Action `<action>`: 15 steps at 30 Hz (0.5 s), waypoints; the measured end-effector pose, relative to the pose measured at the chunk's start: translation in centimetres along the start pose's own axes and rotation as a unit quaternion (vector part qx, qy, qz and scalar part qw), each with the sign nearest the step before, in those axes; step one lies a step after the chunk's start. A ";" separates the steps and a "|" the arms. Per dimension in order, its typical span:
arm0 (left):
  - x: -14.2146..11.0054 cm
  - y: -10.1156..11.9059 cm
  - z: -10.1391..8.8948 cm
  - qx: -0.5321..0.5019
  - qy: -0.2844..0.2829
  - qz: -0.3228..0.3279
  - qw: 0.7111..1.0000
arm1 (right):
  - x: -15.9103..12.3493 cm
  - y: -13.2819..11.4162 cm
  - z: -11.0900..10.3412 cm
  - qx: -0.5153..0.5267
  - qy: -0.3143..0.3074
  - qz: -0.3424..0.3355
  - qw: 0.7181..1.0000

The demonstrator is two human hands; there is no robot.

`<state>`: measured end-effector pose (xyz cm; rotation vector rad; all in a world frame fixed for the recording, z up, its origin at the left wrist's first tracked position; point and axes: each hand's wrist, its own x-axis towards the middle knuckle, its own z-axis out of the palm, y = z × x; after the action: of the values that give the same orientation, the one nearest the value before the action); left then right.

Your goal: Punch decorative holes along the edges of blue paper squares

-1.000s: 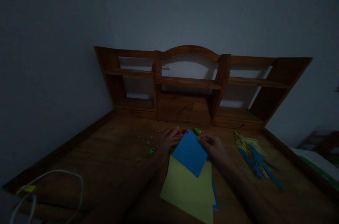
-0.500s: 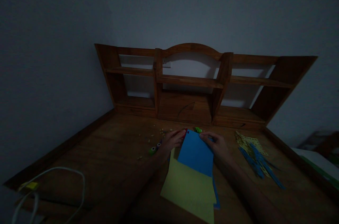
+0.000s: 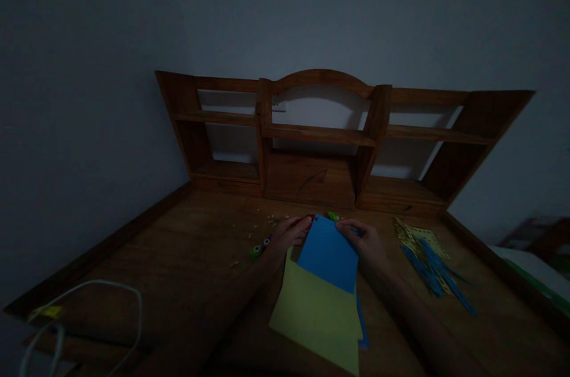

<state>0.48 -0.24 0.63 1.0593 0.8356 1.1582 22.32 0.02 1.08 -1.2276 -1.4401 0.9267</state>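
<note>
My left hand [image 3: 290, 234] is closed around a small red paper punch [image 3: 312, 218], mostly hidden by the fingers, at the top left corner of a blue sheet of paper [image 3: 329, 255]. A small red spot shows near that corner. Thumb and fingers of my right hand [image 3: 361, 239] pinch the sheet's upper right edge. Beneath it lie yellow sheets [image 3: 316, 311], with another blue sheet [image 3: 362, 323] peeking out at their right. Beyond the papers sits a bright green object [image 3: 332, 216]. Left of my left hand is a green and purple item with round, eye-like spots [image 3: 255, 252].
Small yellow paper bits [image 3: 271, 221] are scattered on the wooden desk [image 3: 178, 258]. Perforated yellow paper [image 3: 425, 240] and blue strips [image 3: 430, 273] lie at the right. A wooden shelf unit [image 3: 318, 136] stands along the back. A white cable [image 3: 100, 282] loops at the front left.
The view has tipped slightly. Both hands keep their hold at the blue sheet, and the spot near its corner now looks red rather than dark.
</note>
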 end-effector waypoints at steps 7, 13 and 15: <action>0.3 -0.4 -0.2 0.021 0.006 -0.019 1.000 | 0.0 -0.1 0.0 0.005 -0.004 0.003 1.000; 0.3 -0.8 -0.6 0.105 -0.067 -0.021 0.992 | 0.0 0.0 -0.5 -0.012 -0.022 0.003 1.000; 0.1 -0.6 -0.5 0.113 -0.086 -0.018 0.990 | 0.0 -0.2 -0.6 -0.014 -0.047 0.000 0.999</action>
<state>0.18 -0.06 -0.11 1.3061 0.8585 0.9414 22.91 -0.04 1.39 -1.2174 -1.5314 0.9781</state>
